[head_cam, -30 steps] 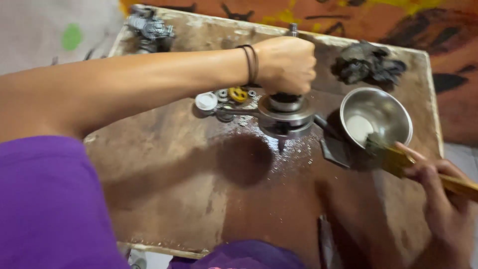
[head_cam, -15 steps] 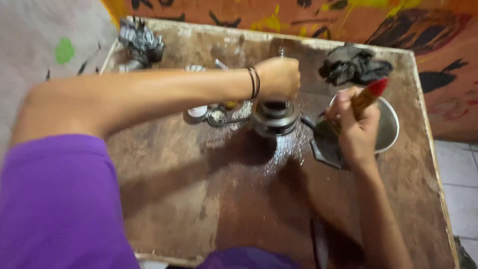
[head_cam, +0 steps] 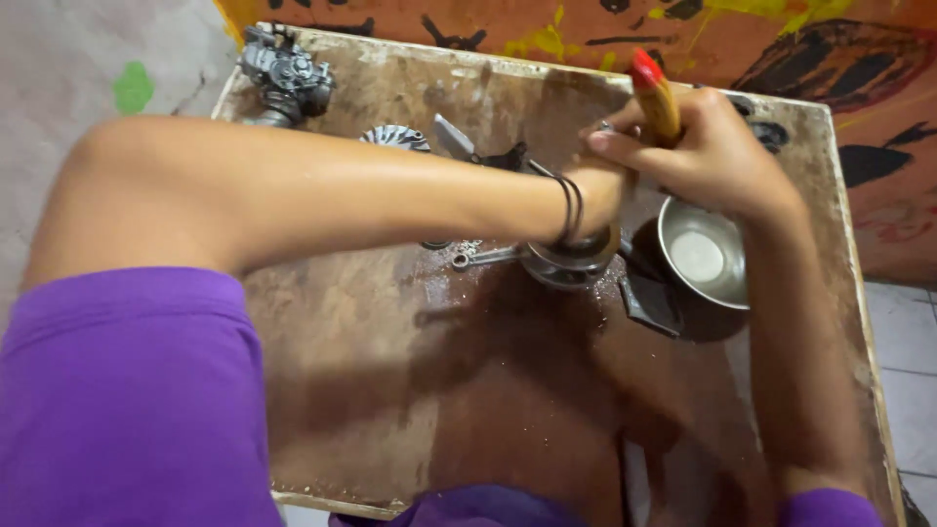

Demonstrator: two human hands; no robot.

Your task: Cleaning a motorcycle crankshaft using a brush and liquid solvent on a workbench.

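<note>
The right hand [head_cam: 708, 156] has just come up from the right side of the table. A second ago it was down near the metal bowl [head_cam: 705, 256], at about 3 o'clock from the round part, and the brush was dipped toward the bowl. Now that hand is up at about 1 o'clock from the round metal part [head_cam: 571, 262], right beside the left hand [head_cam: 597, 195]. So the two hands have come together over the same spot. I think the brushing is now going onto the part, not into the bowl.

The right hand is shut tight around the brush handle [head_cam: 656, 98]. The left hand is closed down on top of the round metal part, but I cannot see its fingers well, because the other hand is in front.

The brush stands almost straight up. Its red tip points to 12 o'clock, away from the person, and it leans a little to the left. Its bristle end is hidden under the hand.

The round metal part sits near the middle of the wooden table [head_cam: 390, 351], touching the left hand. A small wrench-like piece [head_cam: 483, 258] lies at its 9 o'clock. An engine piece [head_cam: 285, 73] sits far off in the top left corner.
</note>
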